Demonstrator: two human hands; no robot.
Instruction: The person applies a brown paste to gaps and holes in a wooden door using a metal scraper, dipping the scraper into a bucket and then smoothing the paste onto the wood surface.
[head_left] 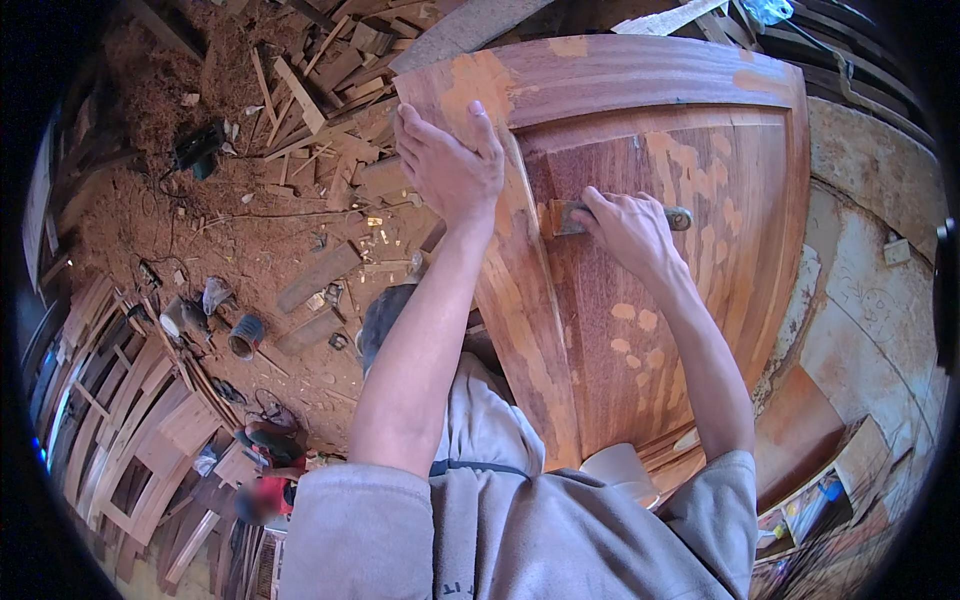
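A reddish-brown wooden panel door (pixel 660 75) lies before me, with light orange filler smeared in patches on its frame and inner panel. My right hand (pixel 632 228) is closed around a putty knife (pixel 680 219). Its filler-coated blade points left, at the inner edge of the left frame board, and its handle end sticks out to the right of my hand. My left hand (pixel 455 170) rests on the upper left part of the frame by a filler patch (pixel 478 88). Its fingers are apart and hold nothing.
Wood offcuts (pixel 300 95) and sawdust cover the floor on the left. A blue bucket (pixel 245 335) stands there, and a power tool (pixel 198 148) lies farther off. Stacked boards (pixel 150 430) and a person in red (pixel 268 490) are at lower left. A white container (pixel 615 467) sits near my body.
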